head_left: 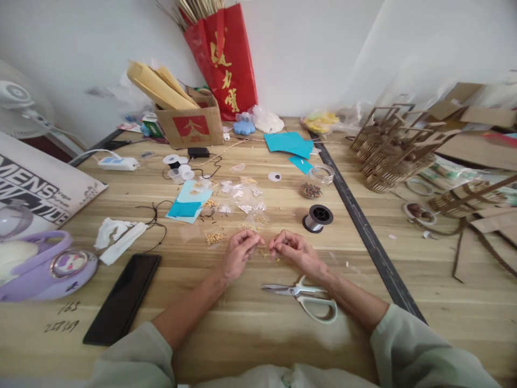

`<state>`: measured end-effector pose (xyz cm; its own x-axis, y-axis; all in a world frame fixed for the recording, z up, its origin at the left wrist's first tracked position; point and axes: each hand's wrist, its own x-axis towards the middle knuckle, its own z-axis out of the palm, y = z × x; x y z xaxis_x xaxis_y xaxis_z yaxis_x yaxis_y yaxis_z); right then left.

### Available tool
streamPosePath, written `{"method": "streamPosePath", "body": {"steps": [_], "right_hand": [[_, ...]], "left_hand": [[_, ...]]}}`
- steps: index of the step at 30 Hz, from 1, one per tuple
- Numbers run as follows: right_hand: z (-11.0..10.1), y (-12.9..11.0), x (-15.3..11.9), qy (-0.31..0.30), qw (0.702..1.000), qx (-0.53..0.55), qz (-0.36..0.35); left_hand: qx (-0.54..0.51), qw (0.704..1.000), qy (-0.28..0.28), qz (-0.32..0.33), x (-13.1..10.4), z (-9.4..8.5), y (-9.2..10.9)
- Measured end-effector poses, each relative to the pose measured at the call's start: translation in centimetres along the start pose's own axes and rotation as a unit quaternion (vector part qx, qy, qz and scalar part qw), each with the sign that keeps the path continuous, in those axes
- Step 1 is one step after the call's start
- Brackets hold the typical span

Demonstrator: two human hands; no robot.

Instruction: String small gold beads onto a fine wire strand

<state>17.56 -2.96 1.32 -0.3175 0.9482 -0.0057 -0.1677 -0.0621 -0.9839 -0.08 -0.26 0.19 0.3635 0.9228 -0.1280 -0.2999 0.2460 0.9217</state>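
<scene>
My left hand (242, 249) is closed in a pinch over the middle of the table, thumb against forefinger. Close beside it, my right hand (294, 249) pinches as well, and the fingertips of the two hands face each other with a small gap. Whatever lies between the fingers is too fine to make out. Small gold beads (215, 237) form a pile left of my left hand. Scissors (301, 293) with pale handles lie below my right hand, blades pointing left. Behind that hand stands a spool of thin clear or silvery line (318, 218).
Small bags of silvery pieces (244, 207), blue cards (186, 208) and a dish of mixed beads (311, 190) lie beyond my hands. A black phone (122, 299) and a purple bag-shaped item (44, 267) are at left. Wooden lantern-like baskets (388, 148) stand at right.
</scene>
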Motion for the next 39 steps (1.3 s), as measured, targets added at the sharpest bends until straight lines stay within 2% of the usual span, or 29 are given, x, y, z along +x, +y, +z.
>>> {"method": "streamPosePath", "body": {"steps": [9, 14, 18, 21, 24, 26, 28, 32, 39], "right_hand": [[0.2, -0.1, -0.2, 0.0, 0.987, -0.142, -0.073], [0.1, -0.4, -0.4, -0.009, 0.964, -0.243, -0.112], [0.1, -0.6, -0.5, -0.015, 0.921, -0.342, -0.183], [0.0, -0.3, -0.8, -0.012, 0.873, -0.438, -0.217], [-0.2, 0.1, -1.0, -0.012, 0.816, -0.523, -0.244], [-0.3, 0.4, -1.1, -0.022, 0.797, -0.547, -0.255], [-0.4, 0.6, -1.2, -0.037, 0.801, -0.542, -0.253], [-0.3, 0.6, -1.1, -0.057, 0.832, -0.498, -0.239], [0.0, -0.2, -0.9, -0.086, 0.877, -0.423, -0.21]], "left_hand": [[-0.006, 1.0, -0.013, 0.013, 0.2, -0.2, -0.1], [0.037, 0.999, -0.009, -0.001, 0.1, -0.3, -0.1], [0.065, 0.997, 0.008, -0.037, 0.2, -0.3, -0.1], [0.086, 0.995, 0.011, -0.05, 0.5, -0.4, 0.0], [0.109, 0.993, -0.009, -0.039, 0.7, -0.5, 0.1], [0.122, 0.991, -0.027, -0.037, 0.8, -0.6, 0.3], [0.135, 0.989, -0.047, -0.04, 0.8, -0.6, 0.4], [0.157, 0.984, -0.073, -0.047, 0.7, -0.6, 0.5], [0.134, 0.986, -0.074, -0.058, 0.6, -0.6, 0.7]]}}
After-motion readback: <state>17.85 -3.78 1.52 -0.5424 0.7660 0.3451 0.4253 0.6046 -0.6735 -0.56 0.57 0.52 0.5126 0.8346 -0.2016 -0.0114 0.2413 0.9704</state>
